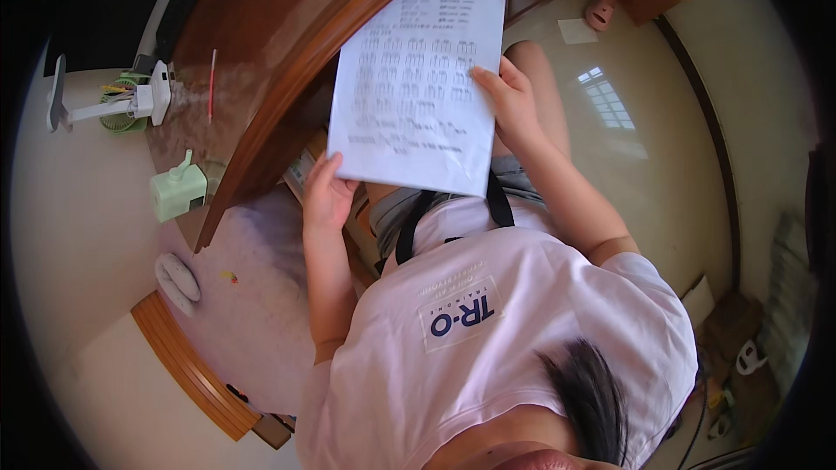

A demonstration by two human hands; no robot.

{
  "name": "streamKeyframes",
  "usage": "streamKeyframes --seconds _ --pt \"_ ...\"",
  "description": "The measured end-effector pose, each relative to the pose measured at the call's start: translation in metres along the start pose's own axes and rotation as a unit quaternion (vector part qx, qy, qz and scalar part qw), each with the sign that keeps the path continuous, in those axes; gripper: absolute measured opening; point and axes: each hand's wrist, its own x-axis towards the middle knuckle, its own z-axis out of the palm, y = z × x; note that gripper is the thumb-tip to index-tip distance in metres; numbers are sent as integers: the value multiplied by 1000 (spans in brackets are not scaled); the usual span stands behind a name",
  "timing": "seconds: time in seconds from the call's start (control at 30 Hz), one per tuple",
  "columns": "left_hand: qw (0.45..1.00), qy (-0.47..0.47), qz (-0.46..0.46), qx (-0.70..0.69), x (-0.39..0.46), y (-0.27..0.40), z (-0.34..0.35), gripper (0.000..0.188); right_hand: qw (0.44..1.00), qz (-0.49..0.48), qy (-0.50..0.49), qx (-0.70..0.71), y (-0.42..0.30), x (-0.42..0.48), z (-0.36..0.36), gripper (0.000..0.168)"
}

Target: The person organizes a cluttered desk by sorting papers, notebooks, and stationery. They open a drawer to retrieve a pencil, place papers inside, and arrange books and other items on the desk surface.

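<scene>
I hold a white printed paper (411, 104) with both hands over my lap, in front of the desk edge. My left hand (330, 192) grips its lower left corner, thumb on the front face. My right hand (509, 101) pinches the right edge around mid-height, with the thumb also on the front. Rows of small printed figures and lines of blurred writing cover the page. Whether it is one sheet or several I cannot tell.
A brown wooden desk (287, 72) curves along the left. On it lie a red pencil (212, 85), a green pencil sharpener (177, 190) and a white stand (147, 98). Left of me is a bed with a pale cover (261, 313). A pink object (599, 11) rests on the floor.
</scene>
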Motion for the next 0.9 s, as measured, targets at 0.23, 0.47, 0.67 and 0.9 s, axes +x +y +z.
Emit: streamKeyframes --seconds 0.23,0.47,0.67,0.9 --pt "990 -67 -11 -121 55 -2 56 44 989 -112 78 -54 21 79 61 20" --pt "986 97 108 -82 108 15 46 27 996 -56 -1 -65 29 116 86 20" --pt "954 218 205 -15 125 24 42 17 982 -109 59 -143 21 149 90 15" --pt "895 363 242 97 139 34 24 13 905 -95 -116 -398 24 182 98 15"
